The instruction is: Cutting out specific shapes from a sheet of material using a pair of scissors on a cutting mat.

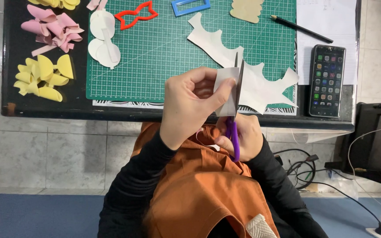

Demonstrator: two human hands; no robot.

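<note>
My left hand (190,103) pinches a small white sheet piece (225,94) in front of the table edge. My right hand (241,136) grips purple-handled scissors (233,132), whose blades point up and close on that white piece. Behind them a larger white offcut (261,88) with scalloped edges lies on the green cutting mat (155,57).
On the black table: pink bows (54,28), yellow bows (42,77), white cut shapes (102,39), a red bow-shaped stencil (135,15), a blue rectangular frame (190,6), a beige cutout (246,9), a pencil (300,28), a phone (327,79). Cables (300,167) lie on the floor at right.
</note>
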